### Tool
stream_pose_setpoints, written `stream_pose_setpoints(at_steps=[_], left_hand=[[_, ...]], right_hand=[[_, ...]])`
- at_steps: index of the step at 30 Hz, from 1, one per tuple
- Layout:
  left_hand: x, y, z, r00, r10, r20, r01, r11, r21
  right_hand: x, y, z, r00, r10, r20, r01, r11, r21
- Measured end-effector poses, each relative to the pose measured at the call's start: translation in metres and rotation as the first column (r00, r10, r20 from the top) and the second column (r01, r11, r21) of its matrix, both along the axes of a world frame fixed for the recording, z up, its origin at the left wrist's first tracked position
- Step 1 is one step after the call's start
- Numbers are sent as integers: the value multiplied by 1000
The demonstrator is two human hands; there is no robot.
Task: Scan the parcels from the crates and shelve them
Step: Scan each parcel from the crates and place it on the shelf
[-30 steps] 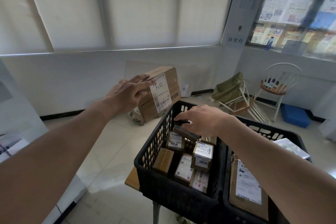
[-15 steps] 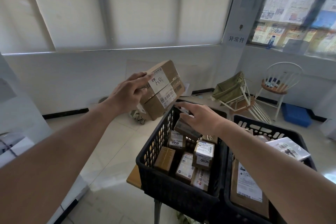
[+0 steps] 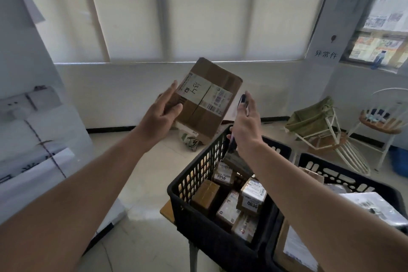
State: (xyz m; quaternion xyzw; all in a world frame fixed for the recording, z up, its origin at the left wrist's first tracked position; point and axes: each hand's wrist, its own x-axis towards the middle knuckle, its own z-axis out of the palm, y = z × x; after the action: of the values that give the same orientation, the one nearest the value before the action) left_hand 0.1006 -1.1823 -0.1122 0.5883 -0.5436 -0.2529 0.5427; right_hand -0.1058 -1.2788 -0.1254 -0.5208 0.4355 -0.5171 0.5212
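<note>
Head view: my left hand (image 3: 162, 111) has its grip on the brown parcel (image 3: 208, 97), thumb across the face, label up, held tilted above and left of the black crate (image 3: 194, 183). My right hand (image 3: 245, 123) grips a dark scanner (image 3: 239, 104) just right of the parcel, over the crate's far rim. Small parcels (image 3: 251, 196) fill the crate.

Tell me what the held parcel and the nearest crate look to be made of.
Held parcel: brown corrugated cardboard, matte, taped seams, white paper label. Nearest crate: black moulded plastic, apparently, slightly glossy, with lattice-perforated walls.
</note>
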Motion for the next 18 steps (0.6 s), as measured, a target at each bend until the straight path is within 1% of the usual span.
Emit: stream_pose_setpoints(at_steps=[6, 9, 12, 14, 15, 18], left_hand=[[-29, 41, 2, 995, 98, -15, -98, 995, 3], [-37, 71, 4, 993, 109, -47, -109, 994, 12], [-41, 106, 10, 985, 160, 57, -162, 986, 37], [-48, 129, 17, 966, 244, 89, -247, 969, 23], [-52, 141, 20, 948, 304, 90, -305, 952, -7], [-60, 180, 29, 868, 475, 145, -463, 880, -109]], right_hand=[[-7, 13, 8, 969, 229, 88, -214, 964, -158], [-6, 18, 5, 923, 371, 102, -347, 918, -192], [4, 32, 5, 884, 463, 63, -430, 858, -282], [15, 49, 6, 853, 520, 47, -481, 817, -320], [21, 60, 7, 834, 550, 34, -509, 793, -335], [40, 96, 11, 771, 637, -4, -586, 707, -396]])
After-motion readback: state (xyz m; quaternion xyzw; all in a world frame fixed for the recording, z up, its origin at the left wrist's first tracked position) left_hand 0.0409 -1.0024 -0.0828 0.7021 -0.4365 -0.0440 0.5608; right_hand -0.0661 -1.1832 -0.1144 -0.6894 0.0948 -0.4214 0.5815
